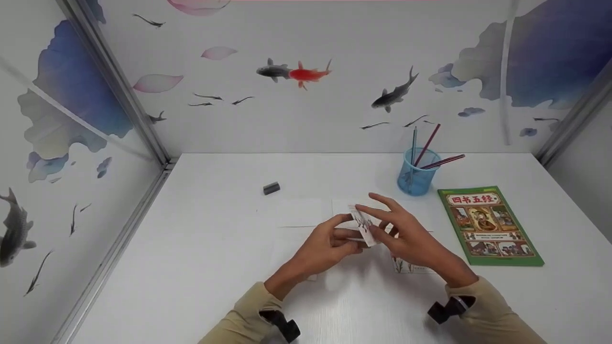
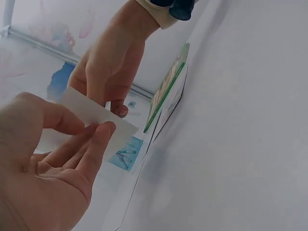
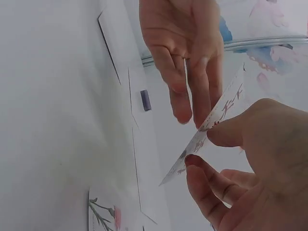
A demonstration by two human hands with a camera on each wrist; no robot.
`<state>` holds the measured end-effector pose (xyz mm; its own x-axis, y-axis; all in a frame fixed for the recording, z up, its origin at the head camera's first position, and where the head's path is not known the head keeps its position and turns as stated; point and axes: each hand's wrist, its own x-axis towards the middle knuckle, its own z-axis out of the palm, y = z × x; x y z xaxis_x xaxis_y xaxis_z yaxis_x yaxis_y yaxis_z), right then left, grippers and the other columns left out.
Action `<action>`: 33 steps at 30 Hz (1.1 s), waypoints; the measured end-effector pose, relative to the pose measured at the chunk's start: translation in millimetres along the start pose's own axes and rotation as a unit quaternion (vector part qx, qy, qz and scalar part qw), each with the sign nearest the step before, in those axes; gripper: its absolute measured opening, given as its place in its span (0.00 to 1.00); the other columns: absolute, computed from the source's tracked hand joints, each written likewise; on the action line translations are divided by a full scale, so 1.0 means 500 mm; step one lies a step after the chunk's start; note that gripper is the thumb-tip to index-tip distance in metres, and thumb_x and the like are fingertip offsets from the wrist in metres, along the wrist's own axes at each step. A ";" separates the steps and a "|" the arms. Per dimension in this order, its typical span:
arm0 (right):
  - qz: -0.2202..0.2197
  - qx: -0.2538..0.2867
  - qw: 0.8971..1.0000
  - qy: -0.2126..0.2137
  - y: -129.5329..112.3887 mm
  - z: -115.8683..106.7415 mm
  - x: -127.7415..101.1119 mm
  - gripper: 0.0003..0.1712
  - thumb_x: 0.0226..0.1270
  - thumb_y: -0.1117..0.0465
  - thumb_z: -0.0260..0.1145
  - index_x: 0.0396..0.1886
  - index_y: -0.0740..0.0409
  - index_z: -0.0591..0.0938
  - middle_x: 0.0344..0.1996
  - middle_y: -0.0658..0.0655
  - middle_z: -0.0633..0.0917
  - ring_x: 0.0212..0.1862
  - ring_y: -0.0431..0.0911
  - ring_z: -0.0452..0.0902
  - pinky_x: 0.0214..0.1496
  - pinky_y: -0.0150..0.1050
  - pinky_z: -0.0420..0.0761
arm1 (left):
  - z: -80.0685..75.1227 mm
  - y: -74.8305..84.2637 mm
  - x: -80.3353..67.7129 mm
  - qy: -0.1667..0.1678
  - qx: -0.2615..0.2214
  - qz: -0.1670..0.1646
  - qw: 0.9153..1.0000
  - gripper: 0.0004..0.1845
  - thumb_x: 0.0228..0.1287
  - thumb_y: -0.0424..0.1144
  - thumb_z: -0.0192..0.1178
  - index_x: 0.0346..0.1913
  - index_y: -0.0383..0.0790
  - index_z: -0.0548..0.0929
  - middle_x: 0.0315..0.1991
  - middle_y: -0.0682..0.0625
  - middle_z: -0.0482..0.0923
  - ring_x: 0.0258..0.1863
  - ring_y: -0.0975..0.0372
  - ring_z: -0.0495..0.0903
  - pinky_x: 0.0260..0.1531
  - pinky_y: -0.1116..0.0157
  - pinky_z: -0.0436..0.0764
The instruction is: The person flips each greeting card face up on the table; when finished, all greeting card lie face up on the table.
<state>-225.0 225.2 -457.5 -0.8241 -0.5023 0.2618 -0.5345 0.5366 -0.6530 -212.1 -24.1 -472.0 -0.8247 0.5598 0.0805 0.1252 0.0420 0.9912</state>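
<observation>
A small white card (image 1: 365, 228) with a fine dark and reddish print on one face is held tilted between both hands above the table. My left hand (image 1: 330, 246) pinches it from its blank side (image 2: 91, 109), thumb and fingertips meeting at it. From the printed side (image 3: 226, 110), my right hand (image 1: 406, 234) holds it, the thumb on the print and the index fingertip close to its edge. Under the right hand, partly hidden, lies another card (image 1: 404, 266) printed with flowers; its green stem and pink bloom show in the right wrist view.
White paper sheets (image 1: 301, 212) lie on the white table behind the hands. Farther back is a small dark grey block (image 1: 271, 188). A blue mesh cup (image 1: 415, 179) with several pencils stands back right, and a green-edged book (image 1: 487, 227) lies at the right.
</observation>
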 end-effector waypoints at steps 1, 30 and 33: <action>-0.003 -0.009 1.000 0.002 0.002 0.000 0.000 0.33 0.82 0.62 0.67 0.81 0.40 0.74 0.85 0.61 0.63 0.41 0.37 0.84 0.40 0.34 0.88 | -0.001 0.000 0.000 0.000 -0.002 -0.004 1.000 0.36 0.76 0.37 0.65 0.82 0.43 0.65 0.63 0.44 0.88 0.60 0.54 0.90 0.61 0.58 0.88; 0.106 -0.006 0.993 0.053 0.009 -0.010 0.001 0.47 0.69 0.46 0.79 0.83 0.45 0.69 0.68 0.55 0.86 0.63 0.55 0.83 0.60 0.53 0.85 | -0.009 -0.014 0.006 0.132 -0.039 -0.013 0.990 0.18 0.84 0.47 0.60 0.67 0.44 0.75 0.50 0.46 0.93 0.44 0.59 0.92 0.45 0.66 0.88; 0.047 0.015 0.999 0.009 0.003 -0.007 0.001 0.55 0.66 0.49 0.83 0.87 0.38 0.63 0.81 0.50 0.73 0.74 0.54 0.76 0.68 0.57 0.82 | -0.012 -0.013 0.005 0.143 0.001 -0.031 0.989 0.16 0.83 0.52 0.60 0.62 0.49 0.82 0.43 0.50 0.94 0.38 0.62 0.91 0.37 0.68 0.85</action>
<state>-227.0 227.8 -455.9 -0.8735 -0.4382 0.2121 -0.4499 0.5602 -0.6955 -218.1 -27.9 -477.9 -0.9528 0.2999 0.0466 0.0706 0.0697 0.9951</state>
